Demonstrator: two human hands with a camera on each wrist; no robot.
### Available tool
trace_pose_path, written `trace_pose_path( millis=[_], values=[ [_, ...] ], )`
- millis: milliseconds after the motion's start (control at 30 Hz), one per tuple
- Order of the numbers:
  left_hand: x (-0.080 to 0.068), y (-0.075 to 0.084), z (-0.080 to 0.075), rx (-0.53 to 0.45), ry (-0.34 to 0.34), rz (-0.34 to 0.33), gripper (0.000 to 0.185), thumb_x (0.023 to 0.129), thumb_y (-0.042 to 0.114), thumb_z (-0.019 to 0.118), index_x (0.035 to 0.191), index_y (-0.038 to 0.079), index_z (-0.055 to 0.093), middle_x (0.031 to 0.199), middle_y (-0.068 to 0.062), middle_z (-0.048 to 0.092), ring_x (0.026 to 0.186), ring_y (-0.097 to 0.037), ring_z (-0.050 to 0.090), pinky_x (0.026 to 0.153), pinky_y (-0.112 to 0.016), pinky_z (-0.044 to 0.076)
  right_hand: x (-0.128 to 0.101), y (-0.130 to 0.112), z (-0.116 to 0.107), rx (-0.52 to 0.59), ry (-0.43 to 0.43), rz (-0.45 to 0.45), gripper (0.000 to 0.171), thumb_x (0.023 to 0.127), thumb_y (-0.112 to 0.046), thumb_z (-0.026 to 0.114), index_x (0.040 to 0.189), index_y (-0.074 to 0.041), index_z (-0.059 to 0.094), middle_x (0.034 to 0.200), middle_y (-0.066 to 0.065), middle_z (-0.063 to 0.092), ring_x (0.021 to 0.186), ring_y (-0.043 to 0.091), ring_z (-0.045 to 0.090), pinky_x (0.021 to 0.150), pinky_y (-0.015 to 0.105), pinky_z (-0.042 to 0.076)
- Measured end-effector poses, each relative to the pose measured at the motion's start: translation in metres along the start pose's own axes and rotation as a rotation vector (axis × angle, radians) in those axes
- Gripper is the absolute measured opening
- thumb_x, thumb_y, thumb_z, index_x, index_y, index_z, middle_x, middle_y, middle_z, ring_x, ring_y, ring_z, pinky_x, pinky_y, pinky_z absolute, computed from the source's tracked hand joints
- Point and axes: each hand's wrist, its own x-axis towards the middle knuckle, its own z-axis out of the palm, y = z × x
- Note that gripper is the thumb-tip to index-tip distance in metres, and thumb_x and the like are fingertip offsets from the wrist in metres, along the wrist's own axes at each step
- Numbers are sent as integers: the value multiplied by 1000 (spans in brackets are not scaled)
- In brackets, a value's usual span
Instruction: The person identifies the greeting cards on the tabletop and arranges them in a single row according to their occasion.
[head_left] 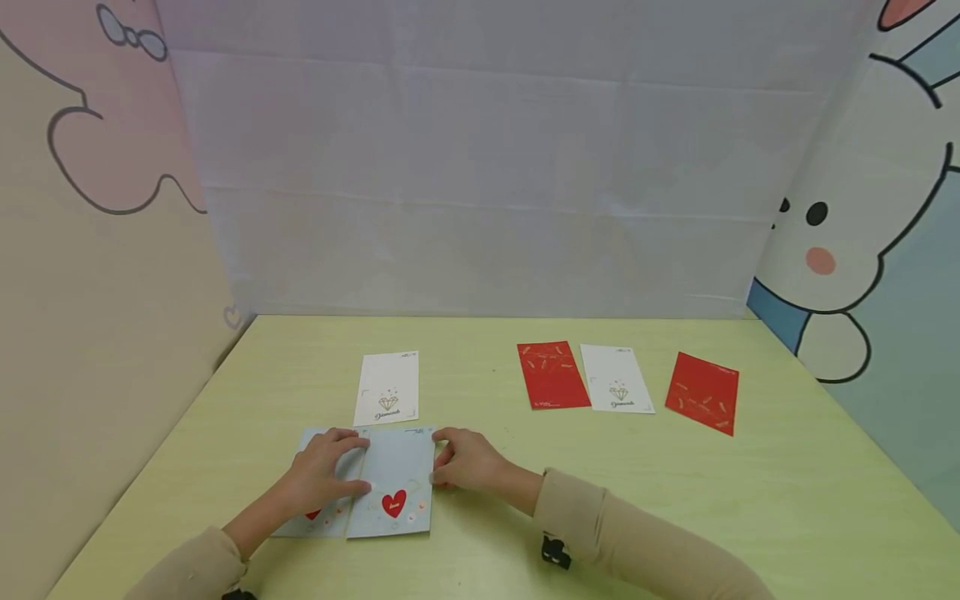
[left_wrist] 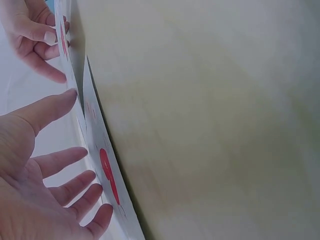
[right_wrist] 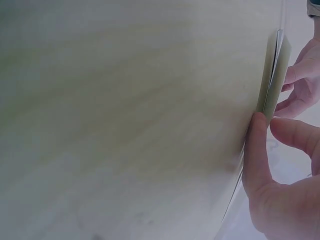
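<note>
1. Pale green table (head_left: 525, 517) fills the scene, a white sheet hung behind it and cartoon-printed walls at either side.
2. Down at the near edge, two light blue envelopes with red hearts: the upper one (head_left: 393, 483) overlaps the lower one (head_left: 315, 521), which peeks out on the left.
3. Left hand (head_left: 322, 475) lies on top of the pair, fingers spread and fairly straight, pressing flat, gripping nothing.
4. Right hand (head_left: 465, 460) is at the right edge of the upper blue envelope; the wrist view shows its thumb (right_wrist: 257, 150) against that edge with the fingers curled over it, pinching.
5. Just beyond sits a white envelope (head_left: 387, 388) with a diamond emblem.
6. Off to the right: a red envelope (head_left: 552, 375), a second white one (head_left: 617, 379) touching it, and another red one (head_left: 703, 392) standing apart.
</note>
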Motion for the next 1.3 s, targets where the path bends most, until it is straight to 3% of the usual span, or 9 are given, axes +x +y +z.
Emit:
trace_pose_path(
  millis=[633, 1167, 1300],
  values=[
    [3, -4, 3, 89, -14, 26, 57, 68, 26, 75, 116, 1, 57, 116, -16, 47, 99, -33, 41, 71, -51, 38, 6, 1, 2, -151, 13, -1, 55, 73, -9, 71, 122, 0, 48, 63, -1, 52, 53, 12, 50, 51, 21, 41],
    [4, -4, 3, 76, -28, 4, 55, 68, 23, 76, 115, 0, 57, 115, -16, 47, 100, -33, 41, 77, -50, 38, 6, 2, -1, -87, -1, 1, 55, 75, -8, 70, 124, 0, 46, 65, 1, 53, 54, 14, 53, 53, 22, 44],
    [3, -4, 1, 34, 13, 23, 52, 67, 19, 76, 112, -1, 58, 113, -18, 48, 99, -34, 42, 79, -48, 38, 7, 3, -7, -54, 8, -8, 51, 76, -9, 69, 122, -1, 47, 68, 1, 53, 56, 14, 54, 55, 23, 45]
  ],
)
